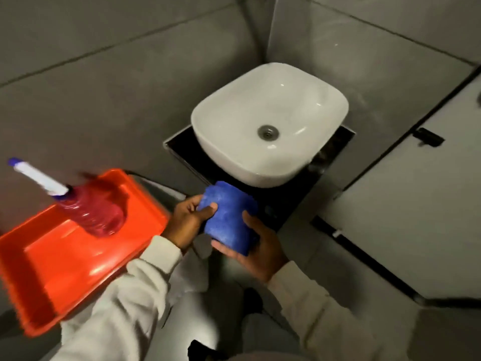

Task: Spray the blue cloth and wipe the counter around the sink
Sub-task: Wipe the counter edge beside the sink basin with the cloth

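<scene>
A folded blue cloth [229,214] is held between both my hands, just in front of the counter's near corner. My left hand [186,220] grips its left edge with the thumb on top. My right hand [256,247] cups it from below and the right. A white basin [270,123] sits on a small black counter [289,201] in the corner of the room. A spray bottle [86,204] with red liquid and a white and blue nozzle lies in an orange tray [65,272] to the left.
Grey tiled walls meet behind the basin. A white cubicle door [406,209] with a black latch stands at the right. The orange tray is close to my left sleeve. Grey floor shows below.
</scene>
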A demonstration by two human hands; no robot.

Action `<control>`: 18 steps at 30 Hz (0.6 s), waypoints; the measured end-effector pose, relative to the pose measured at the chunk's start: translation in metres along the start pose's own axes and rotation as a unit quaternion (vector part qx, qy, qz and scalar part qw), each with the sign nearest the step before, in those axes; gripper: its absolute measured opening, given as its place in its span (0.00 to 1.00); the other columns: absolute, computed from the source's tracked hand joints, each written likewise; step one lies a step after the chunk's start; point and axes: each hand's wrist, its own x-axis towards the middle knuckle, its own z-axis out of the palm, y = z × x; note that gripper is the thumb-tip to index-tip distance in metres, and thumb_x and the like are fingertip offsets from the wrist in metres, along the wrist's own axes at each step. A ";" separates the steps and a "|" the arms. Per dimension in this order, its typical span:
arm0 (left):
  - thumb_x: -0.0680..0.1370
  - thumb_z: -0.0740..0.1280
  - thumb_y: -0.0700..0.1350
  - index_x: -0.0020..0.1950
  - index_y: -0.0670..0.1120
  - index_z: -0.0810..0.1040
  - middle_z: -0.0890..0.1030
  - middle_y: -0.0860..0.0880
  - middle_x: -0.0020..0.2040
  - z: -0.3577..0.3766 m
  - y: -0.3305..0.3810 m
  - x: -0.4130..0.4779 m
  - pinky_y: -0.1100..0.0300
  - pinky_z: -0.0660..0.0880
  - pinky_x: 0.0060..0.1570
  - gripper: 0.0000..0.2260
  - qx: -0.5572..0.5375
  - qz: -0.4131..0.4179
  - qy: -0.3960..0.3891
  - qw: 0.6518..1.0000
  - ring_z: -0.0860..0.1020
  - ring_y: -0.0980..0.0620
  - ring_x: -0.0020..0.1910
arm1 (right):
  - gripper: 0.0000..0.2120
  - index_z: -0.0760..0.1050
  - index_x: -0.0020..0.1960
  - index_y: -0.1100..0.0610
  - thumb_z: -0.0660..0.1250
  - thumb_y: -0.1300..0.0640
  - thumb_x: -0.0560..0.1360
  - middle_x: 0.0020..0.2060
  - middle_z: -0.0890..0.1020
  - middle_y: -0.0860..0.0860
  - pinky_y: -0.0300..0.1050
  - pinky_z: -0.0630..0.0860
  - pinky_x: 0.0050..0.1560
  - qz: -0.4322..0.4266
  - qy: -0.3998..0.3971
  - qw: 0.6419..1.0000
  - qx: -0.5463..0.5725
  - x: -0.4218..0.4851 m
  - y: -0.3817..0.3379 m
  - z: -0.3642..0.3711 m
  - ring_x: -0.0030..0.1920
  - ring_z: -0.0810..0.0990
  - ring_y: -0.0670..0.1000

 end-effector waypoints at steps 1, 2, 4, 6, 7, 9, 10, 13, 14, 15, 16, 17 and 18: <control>0.76 0.64 0.33 0.51 0.33 0.76 0.79 0.38 0.45 0.014 -0.003 0.007 0.53 0.71 0.47 0.06 0.046 0.005 -0.020 0.999 0.74 0.45 0.46 | 0.25 0.80 0.62 0.51 0.76 0.56 0.65 0.60 0.83 0.54 0.58 0.80 0.57 -0.021 0.000 1.000 0.004 -0.007 -0.005 -0.018 0.60 0.82 0.54; 0.74 0.66 0.33 0.50 0.33 0.77 0.79 0.38 0.45 0.029 -0.003 0.014 0.52 0.71 0.47 0.06 0.087 0.010 -0.043 0.995 0.73 0.45 0.46 | 0.28 0.78 0.64 0.52 0.75 0.60 0.65 0.61 0.82 0.56 0.58 0.81 0.55 -0.049 0.027 0.998 -0.012 -0.013 -0.013 -0.032 0.60 0.82 0.56; 0.72 0.68 0.38 0.50 0.35 0.79 0.81 0.38 0.44 0.053 0.000 0.029 0.49 0.74 0.50 0.09 0.188 0.053 -0.064 0.979 0.76 0.47 0.45 | 0.29 0.75 0.66 0.58 0.73 0.63 0.65 0.62 0.80 0.63 0.63 0.79 0.58 -0.090 0.111 0.989 -0.035 -0.022 -0.028 -0.057 0.60 0.80 0.62; 0.72 0.65 0.41 0.47 0.40 0.81 0.83 0.43 0.41 0.068 0.010 0.044 0.51 0.77 0.51 0.07 0.285 0.159 -0.018 0.945 0.80 0.50 0.43 | 0.23 0.79 0.60 0.57 0.71 0.62 0.64 0.57 0.84 0.60 0.63 0.77 0.62 -0.146 0.212 0.956 -0.142 -0.030 -0.044 -0.082 0.56 0.82 0.59; 0.73 0.64 0.40 0.45 0.42 0.81 0.83 0.47 0.40 0.073 0.018 0.052 0.55 0.78 0.49 0.07 0.316 0.225 0.014 0.922 0.80 0.52 0.41 | 0.20 0.81 0.57 0.55 0.71 0.61 0.65 0.53 0.86 0.56 0.59 0.78 0.59 -0.174 0.256 0.924 -0.227 -0.034 -0.052 -0.092 0.53 0.84 0.56; 0.73 0.64 0.39 0.43 0.43 0.81 0.82 0.50 0.36 0.083 0.036 0.072 0.61 0.77 0.42 0.06 0.356 0.319 0.077 0.875 0.79 0.54 0.36 | 0.19 0.80 0.58 0.55 0.68 0.61 0.68 0.52 0.85 0.55 0.52 0.78 0.55 -0.233 0.294 0.817 -0.438 -0.037 -0.062 -0.107 0.53 0.83 0.55; 0.73 0.64 0.39 0.43 0.43 0.81 0.81 0.50 0.36 0.086 0.044 0.084 0.61 0.75 0.41 0.06 0.375 0.348 0.098 0.854 0.78 0.53 0.36 | 0.20 0.79 0.61 0.58 0.66 0.65 0.69 0.57 0.83 0.58 0.52 0.77 0.58 -0.259 0.290 0.750 -0.535 -0.034 -0.063 -0.111 0.58 0.81 0.57; 0.74 0.63 0.46 0.48 0.43 0.80 0.84 0.46 0.41 0.092 0.050 0.121 0.55 0.75 0.47 0.10 0.465 0.319 0.052 0.825 0.80 0.46 0.43 | 0.25 0.75 0.65 0.63 0.64 0.71 0.68 0.70 0.72 0.63 0.61 0.72 0.68 -0.288 0.255 0.666 -0.639 -0.013 -0.048 -0.116 0.70 0.72 0.63; 0.74 0.62 0.51 0.52 0.45 0.79 0.84 0.46 0.46 0.094 0.047 0.128 0.54 0.75 0.50 0.14 0.510 0.274 0.022 0.815 0.81 0.43 0.48 | 0.25 0.75 0.66 0.64 0.65 0.67 0.69 0.71 0.70 0.64 0.64 0.70 0.69 -0.288 0.244 0.646 -0.663 -0.007 -0.040 -0.114 0.72 0.69 0.65; 0.74 0.59 0.56 0.57 0.47 0.78 0.84 0.48 0.51 0.097 0.041 0.137 0.53 0.75 0.54 0.19 0.559 0.236 0.002 0.795 0.80 0.43 0.54 | 0.25 0.74 0.67 0.63 0.66 0.60 0.71 0.72 0.69 0.64 0.66 0.66 0.71 -0.280 0.237 0.622 -0.691 -0.001 -0.031 -0.114 0.74 0.65 0.65; 0.74 0.56 0.61 0.61 0.50 0.76 0.83 0.50 0.56 0.097 0.036 0.142 0.53 0.74 0.56 0.23 0.602 0.215 -0.002 0.769 0.79 0.44 0.58 | 0.26 0.73 0.69 0.61 0.65 0.52 0.73 0.74 0.67 0.63 0.67 0.62 0.73 -0.264 0.231 0.600 -0.719 0.004 -0.022 -0.113 0.76 0.61 0.64; 0.74 0.54 0.64 0.64 0.52 0.73 0.81 0.50 0.61 0.095 0.032 0.146 0.52 0.72 0.58 0.26 0.635 0.210 0.002 0.744 0.76 0.46 0.63 | 0.28 0.71 0.70 0.59 0.63 0.45 0.75 0.76 0.65 0.61 0.66 0.57 0.75 -0.242 0.226 0.579 -0.745 0.008 -0.015 -0.112 0.78 0.58 0.63; 0.73 0.51 0.66 0.67 0.53 0.71 0.77 0.49 0.66 0.094 0.029 0.148 0.50 0.71 0.61 0.29 0.655 0.207 0.001 0.727 0.73 0.47 0.67 | 0.30 0.70 0.71 0.57 0.60 0.40 0.76 0.77 0.63 0.59 0.65 0.52 0.77 -0.221 0.231 0.563 -0.762 0.012 -0.008 -0.112 0.79 0.55 0.61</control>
